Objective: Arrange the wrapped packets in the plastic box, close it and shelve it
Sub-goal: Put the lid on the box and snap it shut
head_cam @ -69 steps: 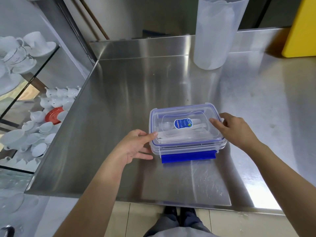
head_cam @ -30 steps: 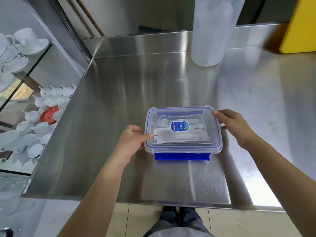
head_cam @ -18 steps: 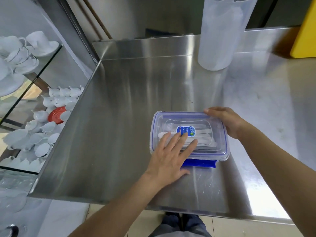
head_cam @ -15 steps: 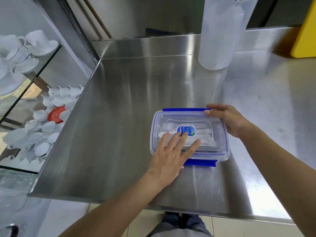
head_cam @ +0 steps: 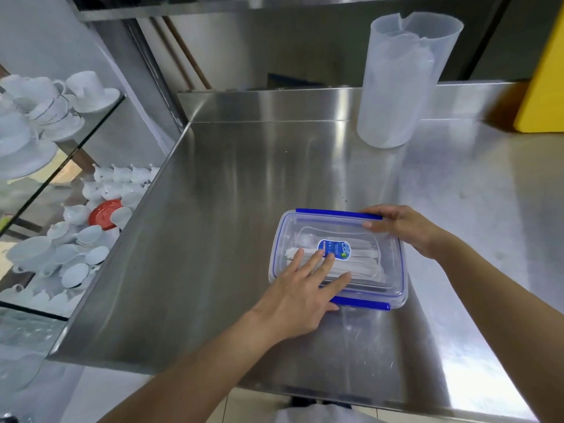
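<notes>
A clear plastic box (head_cam: 392, 271) with blue latches stands on the steel counter (head_cam: 229, 209), its lid on. White wrapped packets (head_cam: 361, 264) show through the lid under a blue round sticker. My left hand (head_cam: 300, 288) lies flat on the lid's near left part, fingers spread. My right hand (head_cam: 403, 228) is at the far right corner, fingers curled over the blue far latch (head_cam: 329, 212). The blue near latch (head_cam: 364, 304) sticks out flat toward me.
A tall frosted plastic jug (head_cam: 399, 77) stands at the back of the counter. A yellow object (head_cam: 546, 87) is at the far right. Glass shelves at the left hold white cups and saucers (head_cam: 45, 108) and a red saucer (head_cam: 105, 213).
My left hand has moved from the box's left side onto the lid. My right hand has shifted to the far corner, and the blue far latch has come into sight.
</notes>
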Demonstrator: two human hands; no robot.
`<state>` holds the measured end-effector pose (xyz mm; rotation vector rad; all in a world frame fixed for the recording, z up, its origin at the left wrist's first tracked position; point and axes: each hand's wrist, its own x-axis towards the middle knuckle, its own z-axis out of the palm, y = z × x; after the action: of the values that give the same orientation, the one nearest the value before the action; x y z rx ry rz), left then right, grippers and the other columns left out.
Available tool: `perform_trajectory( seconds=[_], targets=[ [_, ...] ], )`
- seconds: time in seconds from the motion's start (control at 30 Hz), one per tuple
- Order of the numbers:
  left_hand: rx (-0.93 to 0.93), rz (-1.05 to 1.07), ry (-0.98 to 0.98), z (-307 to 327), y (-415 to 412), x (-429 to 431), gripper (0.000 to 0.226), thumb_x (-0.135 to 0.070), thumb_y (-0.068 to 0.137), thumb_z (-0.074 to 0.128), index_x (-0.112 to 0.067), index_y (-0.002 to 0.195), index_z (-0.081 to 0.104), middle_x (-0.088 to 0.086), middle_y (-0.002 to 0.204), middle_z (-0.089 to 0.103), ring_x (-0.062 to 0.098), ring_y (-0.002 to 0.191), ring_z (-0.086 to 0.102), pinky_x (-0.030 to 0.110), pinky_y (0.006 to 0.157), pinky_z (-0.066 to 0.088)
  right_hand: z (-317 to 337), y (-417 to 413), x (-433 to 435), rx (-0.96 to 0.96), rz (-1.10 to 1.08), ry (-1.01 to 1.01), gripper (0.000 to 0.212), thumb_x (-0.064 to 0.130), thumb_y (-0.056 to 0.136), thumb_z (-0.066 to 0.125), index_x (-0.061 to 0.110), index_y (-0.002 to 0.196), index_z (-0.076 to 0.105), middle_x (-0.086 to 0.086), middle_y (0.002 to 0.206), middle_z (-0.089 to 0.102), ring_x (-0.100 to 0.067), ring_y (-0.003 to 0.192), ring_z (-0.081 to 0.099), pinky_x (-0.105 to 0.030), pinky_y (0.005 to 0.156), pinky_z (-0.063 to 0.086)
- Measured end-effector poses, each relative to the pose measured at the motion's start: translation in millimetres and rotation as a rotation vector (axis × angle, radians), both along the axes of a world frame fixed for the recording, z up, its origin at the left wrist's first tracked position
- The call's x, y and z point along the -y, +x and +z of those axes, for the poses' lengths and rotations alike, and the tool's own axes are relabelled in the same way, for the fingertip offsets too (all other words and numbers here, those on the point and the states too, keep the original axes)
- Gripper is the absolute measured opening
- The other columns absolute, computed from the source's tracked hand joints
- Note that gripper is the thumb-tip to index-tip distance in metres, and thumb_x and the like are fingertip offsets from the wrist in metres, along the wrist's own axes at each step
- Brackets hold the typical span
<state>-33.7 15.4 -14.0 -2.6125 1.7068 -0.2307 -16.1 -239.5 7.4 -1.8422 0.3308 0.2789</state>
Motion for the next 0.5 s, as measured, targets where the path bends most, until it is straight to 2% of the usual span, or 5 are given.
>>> perform_trajectory(
  seconds=[0.1, 0.2, 0.23, 0.43, 0.5],
  targets=[
    [0.017, -0.04, -0.032, -4.2, 4.9, -2.2, 0.046, -0.039, 0.089, 0.042, -0.015, 0.125, 0.058, 0.019, 0.123, 0.062, 0.034, 0.116, 0.057, 0.052, 0.094, 0.048, 1.1, 1.6, 0.2, 0.01, -0.021, -0.026, 0.025, 0.015, 0.085, 0.064, 0.013, 0.11, 0.065, -0.008, 0.104, 0.067, -0.024, 0.094, 0.064, -0.029, 0.072, 0.054],
    [0.026, -0.052, -0.101, -5.2, 4.2, -0.5, 0.045, -0.032, 0.079, 0.074, -0.013, 0.119, 0.064, 0.019, 0.117, 0.066, 0.034, 0.11, 0.061, 0.05, 0.089, 0.051, 0.9, 2.5, -1.1, 0.026, -0.039, -0.068, 0.024, 0.011, 0.085, 0.064, 0.009, 0.109, 0.066, -0.012, 0.106, 0.066, -0.026, 0.095, 0.062, -0.03, 0.074, 0.052],
    [0.019, -0.048, -0.116, -4.4, 4.3, 0.3, 0.047, -0.03, 0.075, 0.078, -0.012, 0.116, 0.065, 0.018, 0.115, 0.067, 0.034, 0.108, 0.063, 0.049, 0.087, 0.053, 1.2, 3.0, -2.0, 0.031, -0.044, -0.079, 0.024, 0.01, 0.085, 0.064, 0.008, 0.109, 0.066, -0.013, 0.106, 0.066, -0.027, 0.096, 0.062, -0.031, 0.075, 0.052],
    [-0.023, -0.033, -0.209, -8.6, 2.2, 0.9, 0.045, -0.027, 0.07, 0.082, -0.012, 0.11, 0.069, 0.015, 0.11, 0.07, 0.032, 0.104, 0.065, 0.049, 0.085, 0.054, 3.8, 3.2, -6.8, 0.05, -0.079, -0.113, 0.02, 0.006, 0.086, 0.062, 0.007, 0.105, 0.068, -0.012, 0.1, 0.067, -0.026, 0.089, 0.062, -0.032, 0.073, 0.053],
    [-0.046, -0.028, -0.222, -8.5, 2.3, 1.2, 0.042, -0.026, 0.07, 0.082, -0.011, 0.108, 0.07, 0.014, 0.109, 0.07, 0.033, 0.104, 0.065, 0.05, 0.084, 0.054, 3.0, 2.4, -8.1, 0.065, -0.095, -0.129, 0.019, 0.007, 0.086, 0.062, 0.007, 0.104, 0.069, -0.012, 0.1, 0.067, -0.026, 0.089, 0.062, -0.037, 0.078, 0.054]
  ],
)
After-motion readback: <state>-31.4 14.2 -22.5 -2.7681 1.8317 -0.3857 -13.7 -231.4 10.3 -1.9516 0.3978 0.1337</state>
